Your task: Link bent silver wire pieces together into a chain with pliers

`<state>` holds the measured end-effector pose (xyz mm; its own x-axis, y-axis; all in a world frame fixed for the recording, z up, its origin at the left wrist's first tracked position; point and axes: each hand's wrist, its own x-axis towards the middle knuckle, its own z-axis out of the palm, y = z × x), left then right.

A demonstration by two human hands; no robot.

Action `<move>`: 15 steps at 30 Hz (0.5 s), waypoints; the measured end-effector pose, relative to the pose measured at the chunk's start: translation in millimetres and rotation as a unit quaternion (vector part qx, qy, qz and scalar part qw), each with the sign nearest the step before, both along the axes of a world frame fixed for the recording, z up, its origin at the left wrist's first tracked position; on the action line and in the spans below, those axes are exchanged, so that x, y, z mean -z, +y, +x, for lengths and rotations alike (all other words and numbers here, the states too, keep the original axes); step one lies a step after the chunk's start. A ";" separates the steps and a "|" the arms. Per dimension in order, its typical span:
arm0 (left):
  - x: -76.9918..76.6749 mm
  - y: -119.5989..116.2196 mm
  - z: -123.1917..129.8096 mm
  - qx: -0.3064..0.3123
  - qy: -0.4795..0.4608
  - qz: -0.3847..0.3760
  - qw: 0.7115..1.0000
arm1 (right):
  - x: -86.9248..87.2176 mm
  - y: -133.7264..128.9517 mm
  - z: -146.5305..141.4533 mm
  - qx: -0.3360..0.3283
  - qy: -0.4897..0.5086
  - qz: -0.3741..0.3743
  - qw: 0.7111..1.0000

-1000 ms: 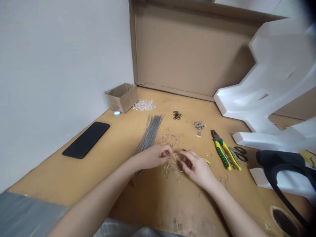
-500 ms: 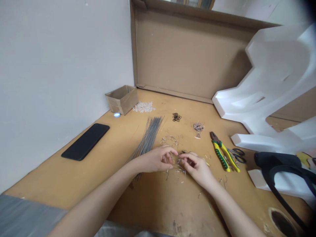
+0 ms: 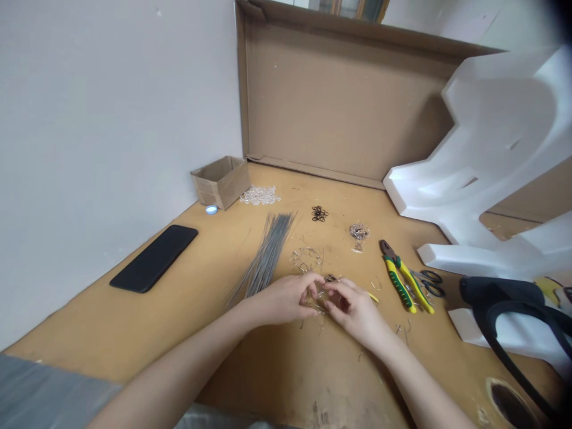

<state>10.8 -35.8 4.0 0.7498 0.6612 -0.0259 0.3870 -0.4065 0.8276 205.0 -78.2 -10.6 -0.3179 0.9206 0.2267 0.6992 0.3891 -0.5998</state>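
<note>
My left hand (image 3: 283,301) and my right hand (image 3: 360,313) face each other over the table, fingers bent and tips nearly meeting. Between them shows a piece of thin wire (image 3: 320,305), which both hands appear to grip; its exact shape is blurred. Under my right hand lies a tool with a yellow handle (image 3: 374,298), mostly hidden. Beside my left wrist is a bundle of straight grey wires (image 3: 270,250). Just beyond the fingers, bent wire pieces (image 3: 306,259) are scattered.
Pliers (image 3: 400,277) and scissors (image 3: 429,281) lie to the right. Farther back are black rings (image 3: 319,214), a small metal heap (image 3: 358,230), clear beads (image 3: 260,195) and a cardboard box (image 3: 221,193). A black phone-like slab (image 3: 154,259) lies left; white foam (image 3: 420,190) stands right.
Both hands have shifted slightly, with my left hand a little lower and the fingertips closer together. The things on the table stay in place.
</note>
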 end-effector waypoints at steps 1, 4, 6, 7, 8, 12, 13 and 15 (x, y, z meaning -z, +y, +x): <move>0.3 -0.4 0.5 -0.001 0.007 0.004 1.000 | -0.7 -0.4 -0.5 -0.005 -0.005 0.005 1.000; -0.4 -2.2 1.8 -0.009 0.025 0.023 0.999 | -0.8 -1.1 -2.0 -0.013 -0.009 0.024 1.000; -2.0 -3.8 2.7 -0.020 0.035 0.036 0.999 | 0.0 -1.4 -2.8 -0.013 -0.007 0.035 0.999; -3.0 -4.7 3.2 -0.026 0.039 0.044 0.998 | 0.4 -1.6 -3.1 -0.010 -0.005 0.038 0.999; -3.8 -5.5 3.7 -0.033 0.044 0.053 0.997 | 0.6 -1.8 -3.3 -0.006 -0.004 0.040 0.999; -3.7 -8.3 6.6 -0.045 0.063 0.113 0.991 | -0.1 -3.3 -2.9 0.023 -0.005 0.042 0.999; -2.7 -8.6 7.3 -0.049 0.069 0.127 0.988 | -0.4 -3.8 -2.7 0.028 -0.007 0.045 0.999; -0.3 -8.9 8.1 -0.060 0.078 0.141 0.985 | -0.9 -4.6 -2.4 0.033 -0.009 0.054 0.998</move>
